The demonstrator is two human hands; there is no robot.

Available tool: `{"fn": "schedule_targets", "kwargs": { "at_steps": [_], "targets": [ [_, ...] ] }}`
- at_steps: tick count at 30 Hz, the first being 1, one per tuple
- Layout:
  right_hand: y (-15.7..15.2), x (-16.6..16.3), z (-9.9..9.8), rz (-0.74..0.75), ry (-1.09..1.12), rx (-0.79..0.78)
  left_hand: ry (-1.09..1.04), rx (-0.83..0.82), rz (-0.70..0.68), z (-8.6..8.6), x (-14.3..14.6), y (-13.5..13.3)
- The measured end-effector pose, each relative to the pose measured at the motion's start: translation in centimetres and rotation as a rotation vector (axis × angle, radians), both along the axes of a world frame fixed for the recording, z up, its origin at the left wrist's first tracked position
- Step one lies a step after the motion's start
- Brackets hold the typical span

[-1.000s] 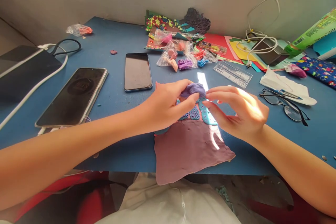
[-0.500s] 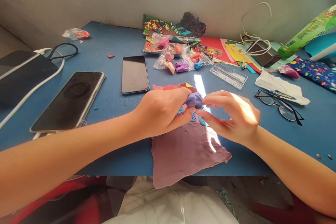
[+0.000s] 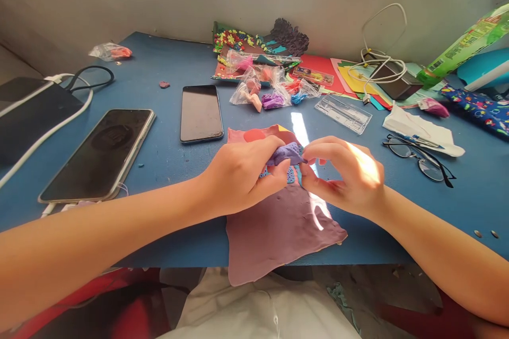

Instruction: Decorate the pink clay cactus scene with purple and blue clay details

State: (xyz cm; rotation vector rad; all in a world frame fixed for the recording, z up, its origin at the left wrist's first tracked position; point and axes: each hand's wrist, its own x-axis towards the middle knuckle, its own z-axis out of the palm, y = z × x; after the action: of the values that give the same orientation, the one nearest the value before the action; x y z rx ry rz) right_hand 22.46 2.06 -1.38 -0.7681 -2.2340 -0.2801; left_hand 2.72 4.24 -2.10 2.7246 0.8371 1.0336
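My left hand (image 3: 240, 175) grips a purple lump of clay (image 3: 287, 153) between thumb and fingers. My right hand (image 3: 345, 175) meets it from the right, its fingertips pinched at the lump's edge. Both hands hover over a flat mauve clay sheet (image 3: 274, 230) that hangs over the near edge of the blue table (image 3: 159, 169). Small teal and blue dotted clay pieces (image 3: 293, 175) lie on the sheet just under the fingers, and a pink and orange clay piece (image 3: 254, 134) shows behind my left hand.
Two phones (image 3: 201, 113) (image 3: 101, 152) lie at the left, beside a dark slab with cables (image 3: 35, 111). Bags of coloured clay (image 3: 264, 90), a clear plastic case (image 3: 343, 113), coloured paper (image 3: 342, 77), a charger with white cable (image 3: 387, 74), glasses (image 3: 421, 159) and tissue (image 3: 421, 130) lie behind and right.
Both hands have drawn closer together around the purple lump and kneaded it; the lump looks flatter. The view has shifted slightly, so table objects sit a little further left.
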Motion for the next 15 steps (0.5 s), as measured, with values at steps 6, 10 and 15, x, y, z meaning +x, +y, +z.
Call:
{"fn": "schedule_targets", "kwargs": {
  "at_steps": [6, 10, 15],
  "targets": [
    [0.20, 0.06, 0.10, -0.050, 0.009, 0.090, -0.081, -0.090, -0.014, 0.11, 0.03, -0.22],
    [0.23, 0.13, 0.10, -0.098, 0.028, 0.096, -0.115, -0.130, -0.052, 0.20, 0.08, -0.22],
    [0.29, 0.09, -0.04, -0.100, 0.101, 0.037, -0.105, -0.157, -0.112, 0.41, 0.20, -0.32]
  ]
}}
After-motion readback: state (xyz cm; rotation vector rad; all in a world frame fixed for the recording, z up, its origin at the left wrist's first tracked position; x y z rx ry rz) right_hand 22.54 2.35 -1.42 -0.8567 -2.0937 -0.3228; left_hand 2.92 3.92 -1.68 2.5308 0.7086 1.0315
